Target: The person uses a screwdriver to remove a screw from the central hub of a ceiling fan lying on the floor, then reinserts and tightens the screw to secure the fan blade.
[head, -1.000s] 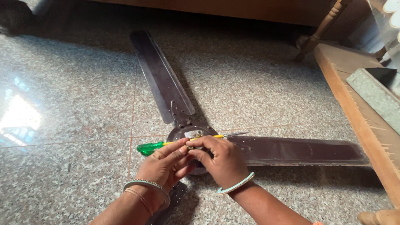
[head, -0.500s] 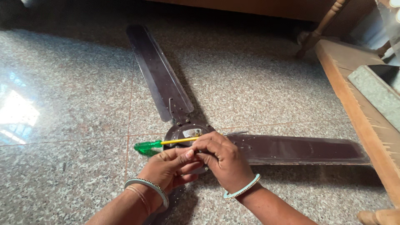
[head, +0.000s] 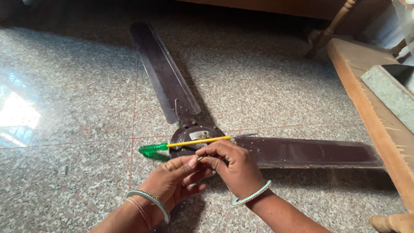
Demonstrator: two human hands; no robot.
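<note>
On the speckled stone floor [head: 64,86] a dark brown ceiling fan [head: 196,131] lies flat, 2 blades showing. Over its hub, the left hand [head: 174,181] and right hand [head: 235,168] meet, fingertips pinched together on a small brass-coloured screw [head: 201,158]. A green-handled screwdriver [head: 189,142] rests across the hub, just beyond the fingers. The grip looks slight; the screw could slip and roll away under the wooden furniture [head: 366,112] at the floor's right edge. A nudged knuckle might also roll the screwdriver off.
</note>
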